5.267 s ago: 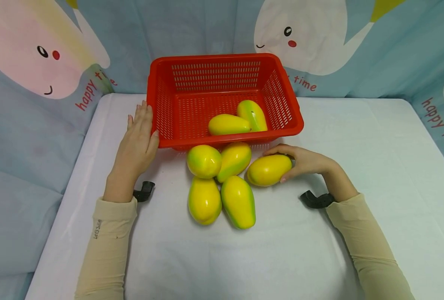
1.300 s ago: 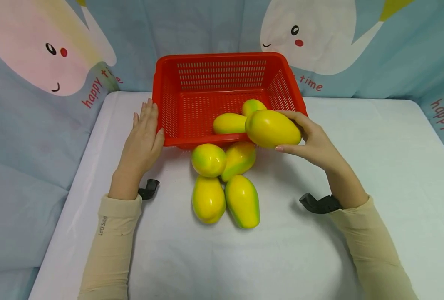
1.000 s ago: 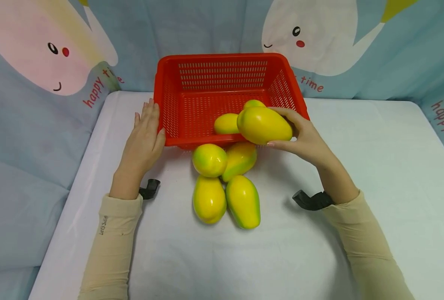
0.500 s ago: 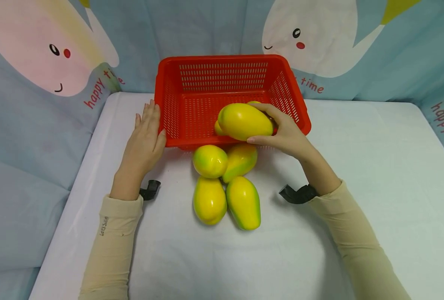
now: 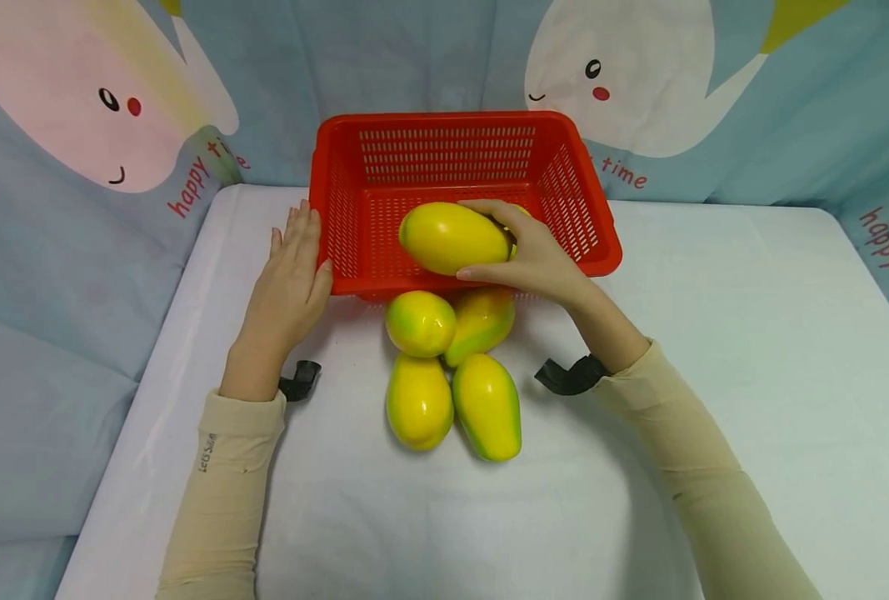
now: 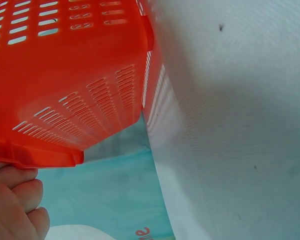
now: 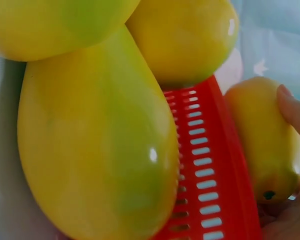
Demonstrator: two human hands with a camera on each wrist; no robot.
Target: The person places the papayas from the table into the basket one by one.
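The right hand (image 5: 532,255) grips a smooth, oval yellow mango (image 5: 450,237); the left hand (image 5: 285,279) lies straight-fingered.

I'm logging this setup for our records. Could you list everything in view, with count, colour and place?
Rectangular perforated plastic basket: 1, red, at the table's back.
Held mango-shaped fruit: 1, mostly yellow, at the basket's opening.
Loose mango-shaped fruits: 4, yellow and green, clustered in front of the basket.
Fruit inside basket: at least 1, yellow, mostly hidden.
Flat tablecloth: 1, white, under the basket.
Whale-printed fabric backdrop: count unclear, light blue, around the table.
Curved wrist pieces: 2, black, one per wrist.
Fabric sleeves: 2, beige, on both forearms.
Left hand: 1, bare, against the basket's left side.
Right hand: 1, bare, gripping the held fruit.
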